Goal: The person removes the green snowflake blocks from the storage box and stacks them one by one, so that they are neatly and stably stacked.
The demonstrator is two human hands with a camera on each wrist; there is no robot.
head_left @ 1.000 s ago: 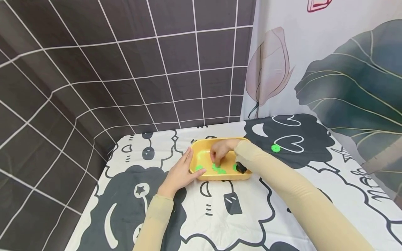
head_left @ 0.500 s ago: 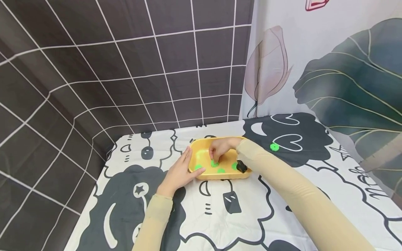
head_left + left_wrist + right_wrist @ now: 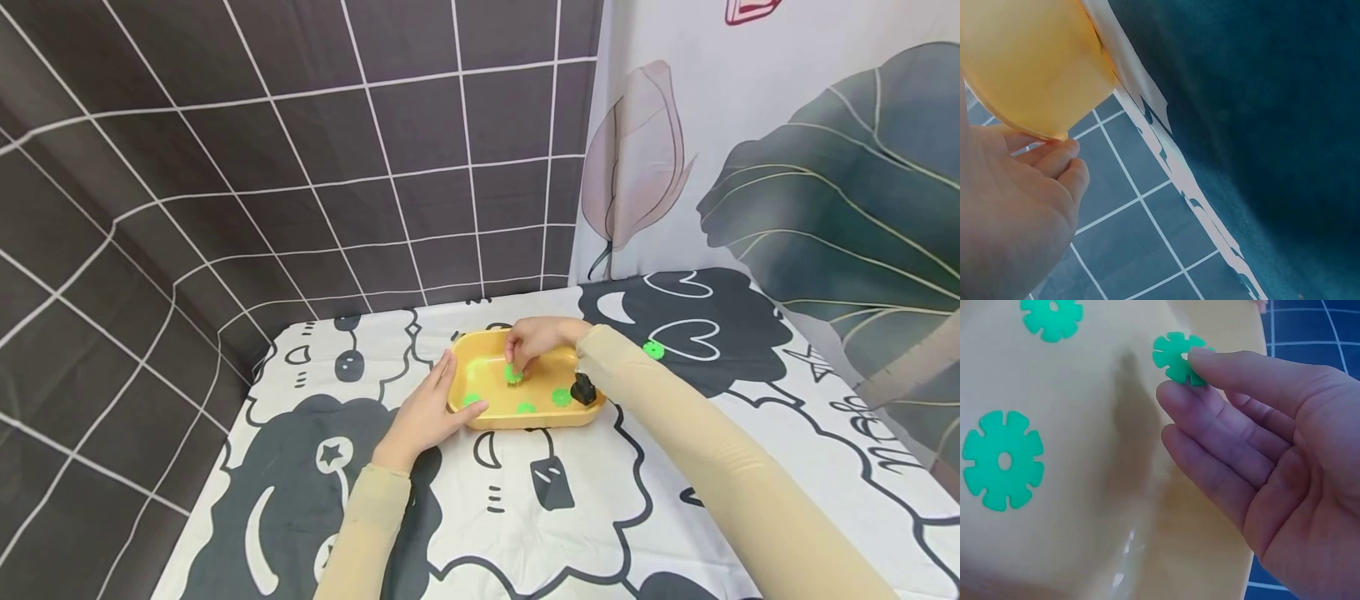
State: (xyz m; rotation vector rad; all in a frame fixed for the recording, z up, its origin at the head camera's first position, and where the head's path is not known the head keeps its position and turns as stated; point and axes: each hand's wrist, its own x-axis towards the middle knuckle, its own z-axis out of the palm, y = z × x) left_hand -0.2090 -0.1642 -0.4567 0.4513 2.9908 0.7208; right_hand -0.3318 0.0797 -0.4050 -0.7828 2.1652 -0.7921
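Note:
Between thumb and fingers my right hand [image 3: 537, 340] pinches a green notched disc [image 3: 1174, 357] with a hole in its middle, held over the yellow tray [image 3: 536, 422]. Below it, several similar discs lie in the tray, among them one green disc [image 3: 561, 397] at the right and another [image 3: 526, 408] near the front wall. My left hand [image 3: 429, 417] grips the tray's left end, thumb over the near rim and fingers along the outside. In the left wrist view, its fingers bend against the tray's edge. The left thumb partly covers a disc [image 3: 471, 399].
One more green disc [image 3: 653, 350] lies outside the tray, to the right on the black-and-white patterned cloth [image 3: 525, 525]. A dark grid-patterned curtain [image 3: 330, 167] stands behind and to the left. A leaf-printed curtain [image 3: 637, 167] hangs at the right.
My right hand has lifted a green disc off the tray floor, moving slightly up and away from the others. The left hand keeps its hold on the tray.

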